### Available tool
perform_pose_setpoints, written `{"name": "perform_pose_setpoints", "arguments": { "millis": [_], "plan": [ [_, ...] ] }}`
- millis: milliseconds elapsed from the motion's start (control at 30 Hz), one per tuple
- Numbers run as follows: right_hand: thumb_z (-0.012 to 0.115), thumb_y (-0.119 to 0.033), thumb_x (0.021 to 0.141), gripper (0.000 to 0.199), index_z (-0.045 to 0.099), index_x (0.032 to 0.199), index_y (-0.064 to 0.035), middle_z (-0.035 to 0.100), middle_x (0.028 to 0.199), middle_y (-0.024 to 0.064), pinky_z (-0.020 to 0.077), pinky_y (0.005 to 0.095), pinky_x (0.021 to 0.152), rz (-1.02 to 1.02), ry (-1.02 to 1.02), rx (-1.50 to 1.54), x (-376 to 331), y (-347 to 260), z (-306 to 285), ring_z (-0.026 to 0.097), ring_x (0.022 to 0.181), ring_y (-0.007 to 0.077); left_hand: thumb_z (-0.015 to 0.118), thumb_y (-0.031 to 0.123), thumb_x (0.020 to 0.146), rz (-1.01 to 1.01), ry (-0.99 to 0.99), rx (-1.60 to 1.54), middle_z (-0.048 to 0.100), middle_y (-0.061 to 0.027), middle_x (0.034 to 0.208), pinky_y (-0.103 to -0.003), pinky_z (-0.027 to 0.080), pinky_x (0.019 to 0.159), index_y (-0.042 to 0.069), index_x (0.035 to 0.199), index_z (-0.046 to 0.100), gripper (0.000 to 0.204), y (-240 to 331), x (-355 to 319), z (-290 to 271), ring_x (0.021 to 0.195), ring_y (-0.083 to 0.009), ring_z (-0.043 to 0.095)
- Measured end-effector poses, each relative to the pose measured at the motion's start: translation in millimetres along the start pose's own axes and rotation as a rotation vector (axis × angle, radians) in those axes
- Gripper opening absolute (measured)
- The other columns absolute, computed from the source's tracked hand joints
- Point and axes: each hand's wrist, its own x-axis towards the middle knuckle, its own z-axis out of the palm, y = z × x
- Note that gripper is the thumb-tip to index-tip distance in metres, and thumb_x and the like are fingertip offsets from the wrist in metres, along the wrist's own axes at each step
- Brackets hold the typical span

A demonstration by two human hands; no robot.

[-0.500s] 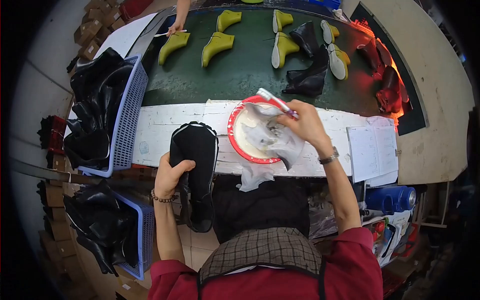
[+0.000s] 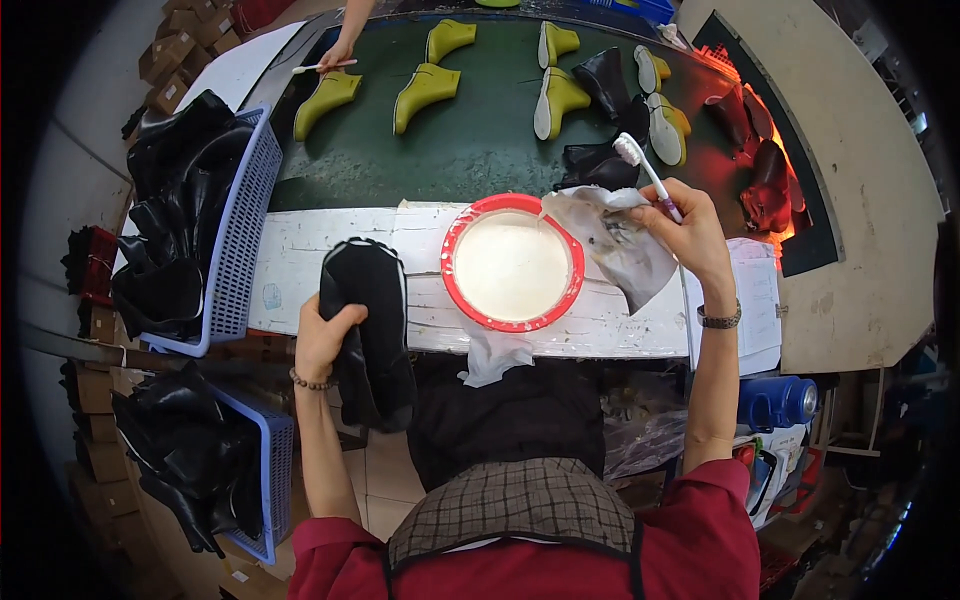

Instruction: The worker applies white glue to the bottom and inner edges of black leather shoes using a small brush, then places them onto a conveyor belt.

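Note:
My left hand grips a black boot upper by its side, its pale-edged opening facing up. My right hand pinches a white and purple toothbrush with white stuff on its bristles. The same hand holds up a limp, translucent whitish sheet with grey smudges, which hangs over the right edge of a red-rimmed bowl. Smooth white liquid fills the bowl, left of that sheet.
Yellow shoe lasts, black boots and dark boots under red light lie on the green belt. Another person's hand holds a brush there. Blue baskets of black uppers stand left; a notebook and blue flask are right.
My right hand has moved right, drawing the sheet off the bowl and uncovering the white liquid. My left hand with the boot upper has shifted slightly left and up. The belt's yellow lasts sit slightly further left.

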Motion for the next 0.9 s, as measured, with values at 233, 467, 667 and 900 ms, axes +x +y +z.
{"name": "perform_pose_setpoints", "arguments": {
  "millis": [233, 467, 667, 900],
  "plan": [
    [0.084, -0.013, 0.082, 0.022, 0.074, 0.097, -0.0001, 0.058, 0.077, 0.0001, 0.0399, 0.0270, 0.062, -0.062, -0.012, -0.026, 4.0, -6.2, -3.3, 0.050, 0.069, 0.0085, 0.077, 0.033, 0.080, 0.340, 0.419, 0.704, 0.076, -0.0238, 0.100, -0.044, 0.057, 0.083, 0.003, 0.116, 0.071, 0.048, -6.8, 73.9, -6.6, 0.093, -0.0414, 0.073],
    [0.085, -0.016, 0.074, 0.022, 0.078, 0.091, -0.0024, 0.064, 0.082, 0.0070, 0.0485, 0.0313, 0.069, -0.170, -0.042, -0.159, 15.0, -44.5, 13.3, 0.062, 0.074, 0.0188, 0.084, 0.036, 0.082, 0.836, 0.552, 0.952, 0.072, -0.0176, 0.111, -0.044, 0.050, 0.096, 0.006, 0.137, 0.060, 0.067, 7.7, 103.9, 10.8, 0.107, -0.0360, 0.066],
    [0.087, -0.010, 0.075, 0.022, 0.076, 0.092, -0.0015, 0.068, 0.073, 0.0001, 0.0465, 0.0261, 0.061, 0.028, -0.162, -0.108, 20.4, -51.9, 27.8, 0.059, 0.066, 0.0079, 0.084, 0.017, 0.079, 1.053, -0.112, 0.674, 0.073, -0.0112, 0.101, -0.038, 0.051, 0.086, 0.007, 0.110, 0.078, 0.032, 121.6, 44.1, 130.7, 0.097, -0.0280, 0.063],
    [0.085, -0.010, 0.072, 0.035, 0.064, 0.098, -0.0014, 0.068, 0.077, 0.0071, 0.0517, 0.0312, 0.067, -0.125, -0.060, 0.012, 19.7, -60.8, 46.9, 0.066, 0.071, 0.0158, 0.081, 0.020, 0.079, 1.162, -0.134, 0.913, 0.070, -0.0111, 0.093, -0.042, 0.051, 0.083, 0.007, 0.098, 0.076, 0.024, 123.0, 47.5, 199.8, 0.094, -0.0322, 0.063]
  ]
}}
